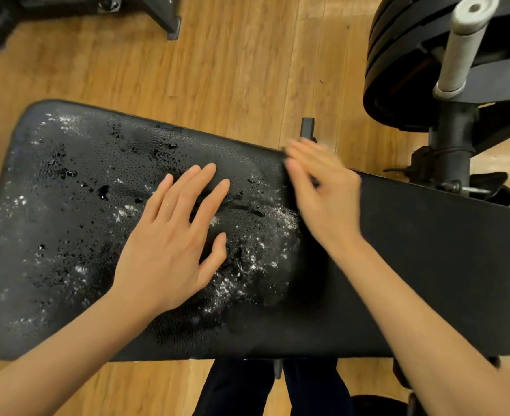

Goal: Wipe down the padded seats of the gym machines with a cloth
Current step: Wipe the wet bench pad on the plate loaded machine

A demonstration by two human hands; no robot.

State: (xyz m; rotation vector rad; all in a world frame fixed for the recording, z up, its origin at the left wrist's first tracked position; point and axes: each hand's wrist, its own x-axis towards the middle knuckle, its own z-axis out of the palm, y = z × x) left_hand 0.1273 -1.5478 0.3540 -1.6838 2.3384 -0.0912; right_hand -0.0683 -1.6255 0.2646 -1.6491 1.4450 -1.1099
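step: wiping wet seat pad [67, 205] | left hand [172, 235] flat on the pad, fingers spread, no cloth seen | right hand [322, 193] blurred at pad's right edge, grip state unclear | advice: overlapping even strokes (foam patches remain)

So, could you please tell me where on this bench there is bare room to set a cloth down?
The dry pad right of the right hand is bare out to the frame post. The wet pad is bare left of the left hand. The strip between the two hands is crowded.
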